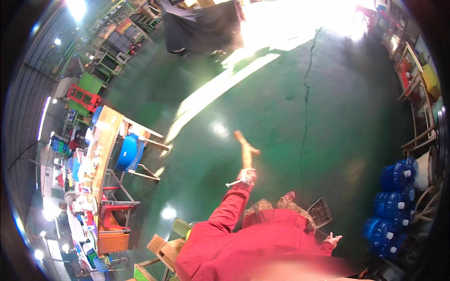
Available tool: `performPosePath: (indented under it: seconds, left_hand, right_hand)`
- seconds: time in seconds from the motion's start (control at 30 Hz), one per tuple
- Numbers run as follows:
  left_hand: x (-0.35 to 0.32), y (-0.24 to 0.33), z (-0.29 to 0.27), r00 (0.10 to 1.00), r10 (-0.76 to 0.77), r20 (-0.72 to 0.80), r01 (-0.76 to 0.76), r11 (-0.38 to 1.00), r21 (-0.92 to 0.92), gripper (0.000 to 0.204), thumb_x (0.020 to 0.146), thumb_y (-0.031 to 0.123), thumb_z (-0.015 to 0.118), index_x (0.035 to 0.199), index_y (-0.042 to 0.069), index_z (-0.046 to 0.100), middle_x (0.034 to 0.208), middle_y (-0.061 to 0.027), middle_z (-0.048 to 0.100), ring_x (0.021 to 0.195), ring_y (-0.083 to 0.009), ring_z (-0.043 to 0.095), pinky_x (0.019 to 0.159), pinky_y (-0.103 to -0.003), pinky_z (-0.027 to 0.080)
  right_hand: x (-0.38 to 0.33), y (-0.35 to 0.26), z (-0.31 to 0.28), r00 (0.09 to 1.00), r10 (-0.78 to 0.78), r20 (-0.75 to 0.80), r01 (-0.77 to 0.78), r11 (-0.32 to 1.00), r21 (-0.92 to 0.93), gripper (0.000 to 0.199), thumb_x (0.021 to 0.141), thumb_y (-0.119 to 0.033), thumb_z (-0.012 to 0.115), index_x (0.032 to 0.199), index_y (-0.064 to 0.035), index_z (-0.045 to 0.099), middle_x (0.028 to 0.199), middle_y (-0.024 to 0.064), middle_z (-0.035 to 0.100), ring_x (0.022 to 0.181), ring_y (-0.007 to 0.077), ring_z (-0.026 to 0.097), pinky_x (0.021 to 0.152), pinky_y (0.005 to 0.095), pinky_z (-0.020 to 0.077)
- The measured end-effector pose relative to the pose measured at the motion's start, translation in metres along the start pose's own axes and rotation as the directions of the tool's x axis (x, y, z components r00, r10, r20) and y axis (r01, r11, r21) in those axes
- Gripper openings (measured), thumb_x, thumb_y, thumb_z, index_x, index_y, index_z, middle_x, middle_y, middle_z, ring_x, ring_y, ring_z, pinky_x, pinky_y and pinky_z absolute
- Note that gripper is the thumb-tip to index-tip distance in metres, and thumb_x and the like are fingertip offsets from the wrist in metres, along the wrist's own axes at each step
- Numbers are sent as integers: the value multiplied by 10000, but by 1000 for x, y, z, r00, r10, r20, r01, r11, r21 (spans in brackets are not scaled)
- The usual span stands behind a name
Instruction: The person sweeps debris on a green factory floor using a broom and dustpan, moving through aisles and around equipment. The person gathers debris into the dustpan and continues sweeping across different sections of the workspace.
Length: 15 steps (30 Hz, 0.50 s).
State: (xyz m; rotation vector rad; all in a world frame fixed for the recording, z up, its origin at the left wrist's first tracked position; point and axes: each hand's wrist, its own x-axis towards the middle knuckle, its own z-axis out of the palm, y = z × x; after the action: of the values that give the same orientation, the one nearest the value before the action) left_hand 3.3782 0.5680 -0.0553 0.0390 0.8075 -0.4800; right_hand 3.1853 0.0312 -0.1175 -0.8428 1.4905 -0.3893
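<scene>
The left hand [247, 176] is clenched around one end of a tan forked piece [246, 152] (its material is too blurred to tell), which points away from the body, held out above the green floor [276, 112]; a thin white strip [237, 181] shows by that wrist. The right hand [333, 240] is released, its fingers spread, near a grey crate [321, 214] on the floor. Well to the left, a cluttered worktop [108, 122] has a blue chair [130, 152] beside its right edge, toward the far corner, and a brown wooden box [113, 243] at its near corner. Blue water bottles [387, 203] are stacked along the floor's right edge
</scene>
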Motion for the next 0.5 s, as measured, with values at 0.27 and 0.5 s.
performPosePath:
  seconds: [0.27,0.5]
  left_hand:
    - [89,17,-17,812,576,88,-498,608,619,236,688,200,576,558,103,404,476,3,386,398,-129,378,365,-258,325]
    - [224,-36,110,821,448,-354,-118,740,663,88,742,89,511,668,80,464,532,20,391,450,-106,390,424,-228,376]
  right_hand:
    - [58,-139,126,895,-195,-402,247,966,81,442,747,-383,606,945,-1,510,911,80,563,690,232,605,511,274,367]
    - [105,-190,159,807,-65,-587,221,955,199,397,758,-395,596,868,-18,535,767,74,591,618,217,620,401,242,320]
